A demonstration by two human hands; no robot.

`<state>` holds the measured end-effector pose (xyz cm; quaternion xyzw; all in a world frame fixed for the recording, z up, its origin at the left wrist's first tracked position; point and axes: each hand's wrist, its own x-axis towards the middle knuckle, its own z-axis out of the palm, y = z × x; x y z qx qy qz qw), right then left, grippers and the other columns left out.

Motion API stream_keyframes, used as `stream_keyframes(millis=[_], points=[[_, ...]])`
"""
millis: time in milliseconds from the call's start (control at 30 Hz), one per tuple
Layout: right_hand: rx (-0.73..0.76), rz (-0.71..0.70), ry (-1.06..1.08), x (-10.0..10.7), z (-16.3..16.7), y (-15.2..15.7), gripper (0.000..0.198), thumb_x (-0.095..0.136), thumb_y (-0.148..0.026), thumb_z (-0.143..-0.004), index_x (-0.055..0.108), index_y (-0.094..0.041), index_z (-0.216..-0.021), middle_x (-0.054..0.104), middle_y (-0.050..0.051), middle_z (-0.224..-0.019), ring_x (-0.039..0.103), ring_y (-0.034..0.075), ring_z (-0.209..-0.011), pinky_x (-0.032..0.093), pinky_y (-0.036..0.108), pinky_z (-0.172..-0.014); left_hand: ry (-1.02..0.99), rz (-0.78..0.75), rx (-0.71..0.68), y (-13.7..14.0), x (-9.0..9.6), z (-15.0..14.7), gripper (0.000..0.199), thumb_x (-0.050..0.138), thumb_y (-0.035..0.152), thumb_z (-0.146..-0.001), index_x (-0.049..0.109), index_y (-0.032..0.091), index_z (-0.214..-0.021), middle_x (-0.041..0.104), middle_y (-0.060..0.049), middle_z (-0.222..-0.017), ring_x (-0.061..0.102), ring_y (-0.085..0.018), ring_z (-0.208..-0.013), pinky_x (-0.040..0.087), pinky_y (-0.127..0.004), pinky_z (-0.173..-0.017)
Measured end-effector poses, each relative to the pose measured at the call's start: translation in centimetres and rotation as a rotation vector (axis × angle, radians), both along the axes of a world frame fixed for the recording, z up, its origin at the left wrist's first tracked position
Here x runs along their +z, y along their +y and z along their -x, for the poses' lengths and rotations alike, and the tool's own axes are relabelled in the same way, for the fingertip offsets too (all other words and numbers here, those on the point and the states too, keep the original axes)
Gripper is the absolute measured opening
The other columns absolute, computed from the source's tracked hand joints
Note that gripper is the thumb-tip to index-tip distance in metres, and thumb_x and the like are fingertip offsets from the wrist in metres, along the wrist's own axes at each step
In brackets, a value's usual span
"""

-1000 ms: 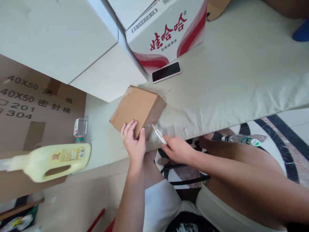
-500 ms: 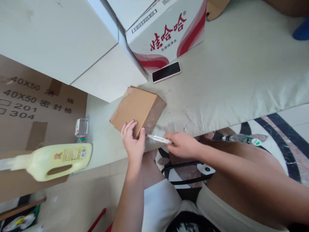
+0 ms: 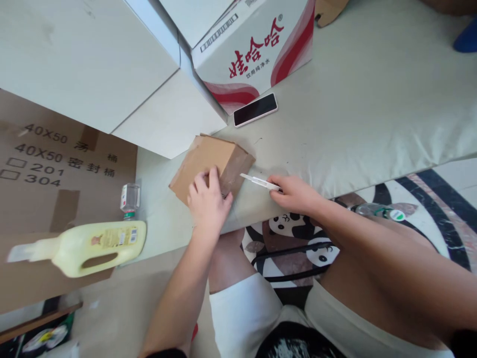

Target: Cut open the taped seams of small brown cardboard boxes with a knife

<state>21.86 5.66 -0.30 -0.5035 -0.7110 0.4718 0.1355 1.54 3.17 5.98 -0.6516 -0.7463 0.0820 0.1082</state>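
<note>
A small brown cardboard box (image 3: 213,154) lies on the pale padded seat, its taped side turned to the right. My left hand (image 3: 207,204) grips its near end, fingers on the top face and thumb against the taped side. In my right hand (image 3: 296,193) is a white utility knife (image 3: 263,183), the fingers closed around its handle. Its blade is out and points left at the taped side, close to it; whether the tip touches cannot be told.
Beyond the box lies a phone (image 3: 255,110) against a white and red carton (image 3: 257,54). White cabinets (image 3: 156,114) stand at the back left. To the left are a clear bottle (image 3: 130,198), a yellow detergent jug (image 3: 108,243) and a large carton (image 3: 40,199).
My right hand has drawn the knife up and to the right, away from the near corner. My left hand has shifted further up over the box, which stays almost in place.
</note>
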Motion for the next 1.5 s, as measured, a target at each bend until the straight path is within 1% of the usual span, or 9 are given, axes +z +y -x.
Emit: stream_keyframes(millis=[167,233,333,400,567,767,1000,1333,1500], points=[[-0.013,-0.019,0.009,0.0,-0.2,0.2,0.023,0.047,-0.021,-0.086,0.066,-0.018,-0.099,0.068,0.006,-0.08,0.053,0.018,-0.07,0.033,0.029,-0.062,-0.074,0.025,-0.056,0.0,1.6,0.9,0.075,0.067,0.036,-0.079,0.048,0.019,-0.15,0.055,-0.018,-0.149,0.063,-0.039,-0.125,0.055,-0.049,-0.099],[-0.052,-0.021,-0.002,0.0,-0.3,0.2,0.029,0.046,-0.023,-0.088,0.068,-0.018,-0.107,0.071,0.007,-0.084,0.056,0.019,-0.072,0.034,0.03,-0.062,-0.114,0.0,-0.093,-0.2,2.2,1.7,0.075,0.068,0.038,-0.077,0.051,0.02,-0.148,0.059,-0.015,-0.148,0.063,-0.039,-0.126,0.056,-0.048,-0.098],[-0.128,-0.078,-0.026,-0.5,-0.5,0.3,0.04,0.046,-0.025,-0.09,0.066,-0.019,-0.124,0.075,0.011,-0.107,0.061,0.023,-0.082,0.038,0.032,-0.066,-0.181,-0.063,-0.166,-0.5,3.0,3.3,0.076,0.071,0.042,-0.072,0.057,0.022,-0.144,0.067,-0.01,-0.141,0.067,-0.036,-0.122,0.056,-0.044,-0.098],[-0.151,-0.134,-0.029,-0.9,-0.6,0.4,0.042,0.046,-0.024,-0.09,0.065,-0.02,-0.128,0.072,0.013,-0.121,0.063,0.026,-0.09,0.04,0.033,-0.07,-0.223,-0.105,-0.191,-0.8,3.5,4.5,0.074,0.074,0.044,-0.07,0.061,0.023,-0.14,0.072,-0.008,-0.134,0.07,-0.033,-0.116,0.057,-0.04,-0.096],[-0.188,-0.156,-0.016,-1.0,-0.7,0.5,0.039,0.043,-0.024,-0.092,0.068,-0.02,-0.122,0.073,0.013,-0.114,0.063,0.027,-0.091,0.041,0.034,-0.071,-0.282,-0.189,-0.165,-1.8,4.2,6.7,0.074,0.074,0.045,-0.069,0.064,0.02,-0.138,0.077,-0.008,-0.122,0.075,-0.03,-0.106,0.058,-0.037,-0.092],[-0.215,-0.153,0.15,0.0,-0.6,0.0,0.038,0.045,-0.03,-0.094,0.07,-0.02,-0.122,0.076,0.008,-0.1,0.064,0.023,-0.084,0.043,0.033,-0.075,-0.303,-0.207,-0.166,-2.1,3.8,7.1,0.074,0.072,0.045,-0.07,0.064,0.019,-0.138,0.076,-0.008,-0.124,0.075,-0.029,-0.107,0.059,-0.037,-0.093],[-0.236,-0.23,0.19,-0.1,-0.4,0.0,0.041,0.044,-0.029,-0.097,0.068,-0.022,-0.129,0.075,0.01,-0.116,0.067,0.026,-0.104,0.047,0.037,-0.09,-0.273,-0.163,-0.271,-2.0,2.8,5.1,0.071,0.072,0.042,-0.069,0.065,0.021,-0.136,0.073,-0.008,-0.133,0.073,-0.031,-0.115,0.059,-0.039,-0.096],[-0.235,-0.207,0.086,-0.4,-0.2,-0.3,0.044,0.042,-0.029,-0.097,0.068,-0.024,-0.132,0.074,0.01,-0.1,0.067,0.027,-0.094,0.044,0.035,-0.079,-0.263,-0.215,-0.247,-2.0,1.9,3.8,0.069,0.074,0.041,-0.068,0.068,0.019,-0.133,0.072,-0.009,-0.133,0.072,-0.032,-0.117,0.06,-0.042,-0.098],[-0.209,-0.216,0.045,-0.3,0.2,-0.8,0.04,0.039,-0.029,-0.097,0.071,-0.021,-0.12,0.074,0.011,-0.101,0.066,0.027,-0.092,0.042,0.034,-0.078,-0.215,-0.225,-0.225,-2.4,0.6,2.4,0.067,0.069,0.04,-0.074,0.066,0.014,-0.136,0.067,-0.016,-0.139,0.069,-0.036,-0.123,0.059,-0.047,-0.099]])
